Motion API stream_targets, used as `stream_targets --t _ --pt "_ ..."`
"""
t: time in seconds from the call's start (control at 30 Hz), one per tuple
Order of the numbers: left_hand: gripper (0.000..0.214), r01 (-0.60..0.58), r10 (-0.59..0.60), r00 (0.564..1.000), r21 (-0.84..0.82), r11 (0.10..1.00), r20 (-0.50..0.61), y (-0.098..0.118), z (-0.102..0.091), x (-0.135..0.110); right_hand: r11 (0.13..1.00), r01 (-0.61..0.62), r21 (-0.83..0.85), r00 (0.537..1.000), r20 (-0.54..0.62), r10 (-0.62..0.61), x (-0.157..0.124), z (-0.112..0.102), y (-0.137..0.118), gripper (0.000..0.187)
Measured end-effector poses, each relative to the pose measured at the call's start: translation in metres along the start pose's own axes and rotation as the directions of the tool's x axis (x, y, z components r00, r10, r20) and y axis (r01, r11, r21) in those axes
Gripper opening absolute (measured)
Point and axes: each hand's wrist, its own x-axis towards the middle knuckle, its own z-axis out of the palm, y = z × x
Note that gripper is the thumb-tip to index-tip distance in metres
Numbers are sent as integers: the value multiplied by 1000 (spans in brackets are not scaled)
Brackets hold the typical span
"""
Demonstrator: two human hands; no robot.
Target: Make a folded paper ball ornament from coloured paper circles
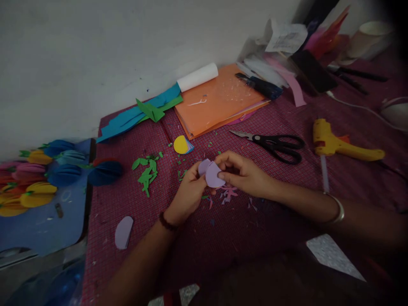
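Between both hands, over the middle of the table, is a lilac paper circle (214, 175) with a crease and more lilac paper behind it. My left hand (190, 190) pinches its left and lower edge. The fingers of my right hand (240, 171) close on its right edge, thumb in front. Pink and lilac paper scraps (228, 194) lie just beneath the hands. A folded lilac half-circle (124, 232) rests on the cloth at the lower left. Behind the hands lies a small stack of round papers, yellow on top (181, 145).
Black-handled scissors (276, 146) and a yellow glue gun (342, 142) lie to the right. Orange sheets (213, 102) and a white roll (197, 77) are at the back. Green cuttings (147, 173) lie left; folded paper pumpkins (65, 174) sit on a blue surface (66, 231).
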Motion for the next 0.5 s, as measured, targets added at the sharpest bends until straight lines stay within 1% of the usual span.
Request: stream_targets --t 0.07,0.1,0.17,0.2,0.27,0.37,0.5 --pt "29 4 -4 1000 -22 1000 -9 0 1 0 1000 -1 -25 1000 -9 1 0 0 -2 10" --pt "33 1 -1 1000 -37 999 -9 0 1 0 999 -5 -32 1000 -16 5 0 0 -3 9" --pt "47 -15 16 1000 -66 998 5 0 1 0 999 -19 -29 999 -37 17 1 1 -4 10" --pt "50 -28 30 999 -72 997 18 -1 0 0 999 -25 -20 998 -50 24 1 1 -4 11" --pt "44 -59 60 997 -43 997 40 -2 -1 1 999 -36 -1 997 -72 35 2 2 -4 14" --pt "30 -104 100 993 54 993 62 -3 -4 1 998 -38 57 995 -93 44 2 0 -3 20" --pt "15 -141 132 987 93 986 92 -6 -8 2 982 -107 158 994 -2 109 3 -6 -4 22"
